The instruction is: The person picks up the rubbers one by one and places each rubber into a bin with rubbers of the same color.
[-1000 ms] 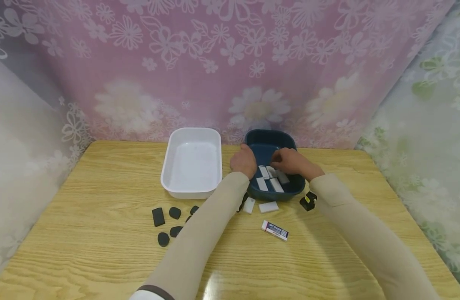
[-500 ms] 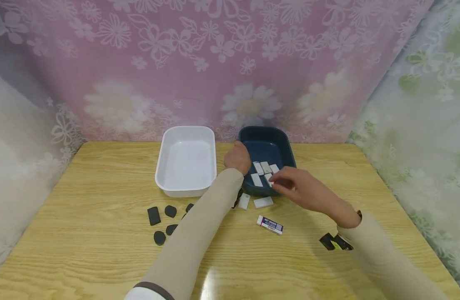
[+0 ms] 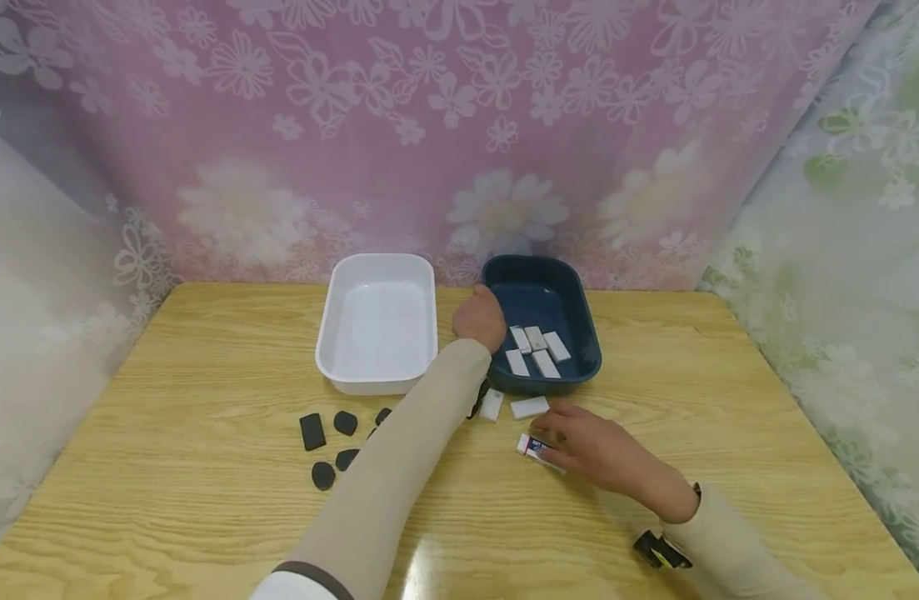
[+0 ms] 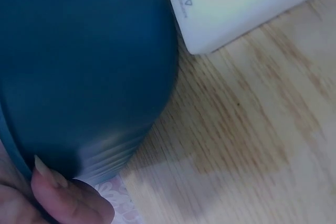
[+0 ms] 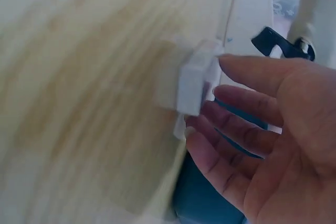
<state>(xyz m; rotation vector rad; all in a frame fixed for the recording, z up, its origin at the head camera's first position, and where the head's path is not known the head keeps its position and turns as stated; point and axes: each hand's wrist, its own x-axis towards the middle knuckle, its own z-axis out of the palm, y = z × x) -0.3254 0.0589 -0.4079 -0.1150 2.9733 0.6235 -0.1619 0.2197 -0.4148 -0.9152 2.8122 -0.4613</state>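
In the head view my left hand (image 3: 480, 319) holds the left rim of a dark blue tub (image 3: 585, 333). The left wrist view has the thumb and fingers (image 4: 73, 203) curled over the tub's edge. Several white erasers (image 3: 546, 364) lie inside the tub. My right hand (image 3: 597, 454) is over a white eraser in a printed sleeve (image 3: 532, 447) on the table, partly hiding it. Seen from the right wrist, its fingers are spread and slightly bent, with the tips right at the eraser (image 5: 191, 87). Two bare white erasers lie before the tub, one (image 3: 491, 406) beside the other (image 3: 529, 407).
A white tub (image 3: 322, 350) stands left of the blue one. Several black pieces, including a rectangular block (image 3: 312, 432) and a rounded piece (image 3: 323, 476), lie at the front left, some hidden by the left sleeve (image 3: 392, 467). A floral curtain (image 3: 384, 200) hangs behind the wooden table.
My right hand has left the erasers inside the blue tub and moved down toward me, to the sleeved eraser on the table. The left hand has stayed at the tub's rim.
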